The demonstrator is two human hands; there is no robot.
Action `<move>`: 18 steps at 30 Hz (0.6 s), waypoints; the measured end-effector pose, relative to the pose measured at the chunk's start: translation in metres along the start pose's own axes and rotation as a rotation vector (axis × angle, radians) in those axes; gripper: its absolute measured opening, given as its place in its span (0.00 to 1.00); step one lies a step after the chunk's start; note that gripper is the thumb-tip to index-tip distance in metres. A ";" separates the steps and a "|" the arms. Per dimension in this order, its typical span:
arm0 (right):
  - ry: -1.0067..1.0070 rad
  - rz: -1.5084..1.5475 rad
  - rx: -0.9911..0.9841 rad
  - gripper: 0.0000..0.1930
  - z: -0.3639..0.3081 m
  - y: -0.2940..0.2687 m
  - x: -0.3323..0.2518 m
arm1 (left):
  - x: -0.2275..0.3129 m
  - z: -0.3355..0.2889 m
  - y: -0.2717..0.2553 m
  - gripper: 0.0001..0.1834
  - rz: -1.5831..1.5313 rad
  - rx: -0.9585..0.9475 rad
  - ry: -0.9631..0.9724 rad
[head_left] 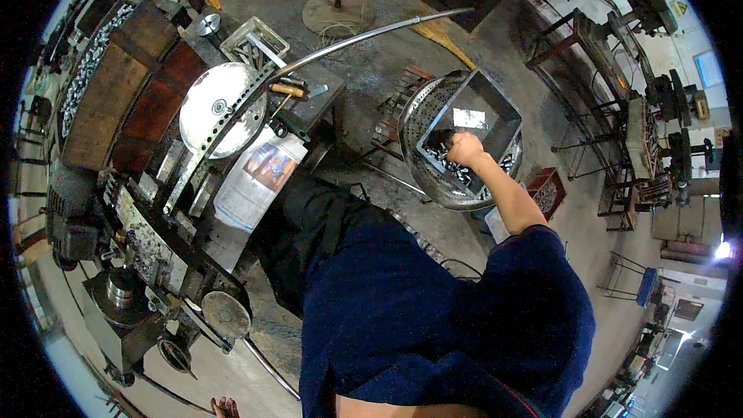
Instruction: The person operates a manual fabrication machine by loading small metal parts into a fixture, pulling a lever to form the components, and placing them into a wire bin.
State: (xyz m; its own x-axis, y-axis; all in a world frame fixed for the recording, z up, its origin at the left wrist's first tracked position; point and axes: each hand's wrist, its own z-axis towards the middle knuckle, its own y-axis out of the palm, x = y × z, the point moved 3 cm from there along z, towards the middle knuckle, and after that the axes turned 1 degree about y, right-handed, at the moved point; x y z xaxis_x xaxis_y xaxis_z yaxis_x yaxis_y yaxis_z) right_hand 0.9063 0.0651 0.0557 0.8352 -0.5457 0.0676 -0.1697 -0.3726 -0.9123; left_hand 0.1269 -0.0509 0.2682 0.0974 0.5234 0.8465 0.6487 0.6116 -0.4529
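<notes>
My right hand (463,148) reaches into a grey metal bin (503,114), its fingers closed at a dark, shapeless thing (441,138) that I cannot make out. Small shiny metal parts (460,174) lie heaped in the near side of the bin, just below this hand. A pale rectangular patch (470,118) shows on the bin's floor. Beneath the bin is a round perforated metal basin (414,130). At the lower left rim, cut off by the picture's edge, my left hand (224,408) shows only fingers, apart, near the end of a thin bar.
A machine bench at left carries a round metal plate (217,120), a newspaper (259,178) and a wood-handled tool (286,90). A long metal lever (364,41) arches over it. Behind the basin lies a broom (449,40); a red box of parts (546,192) stands right.
</notes>
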 end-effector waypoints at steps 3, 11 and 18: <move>0.064 0.079 -0.009 0.14 -0.005 -0.006 -0.003 | 0.007 -0.014 0.010 0.20 -0.005 0.023 0.024; -0.069 0.441 0.370 0.16 -0.030 -0.057 -0.009 | 0.019 0.008 -0.016 0.16 0.351 0.078 0.198; -1.080 0.884 0.400 0.22 -0.091 -0.194 -0.237 | 0.134 0.029 0.067 0.21 -0.029 -0.061 0.610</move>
State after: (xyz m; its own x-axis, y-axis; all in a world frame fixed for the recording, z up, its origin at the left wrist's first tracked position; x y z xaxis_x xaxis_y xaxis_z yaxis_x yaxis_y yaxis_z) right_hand 0.6942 0.1988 0.2536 0.5471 0.4058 -0.7321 -0.8242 0.1083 -0.5558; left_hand 0.1611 0.0775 0.3433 0.4820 0.0624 0.8740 0.6975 0.5763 -0.4258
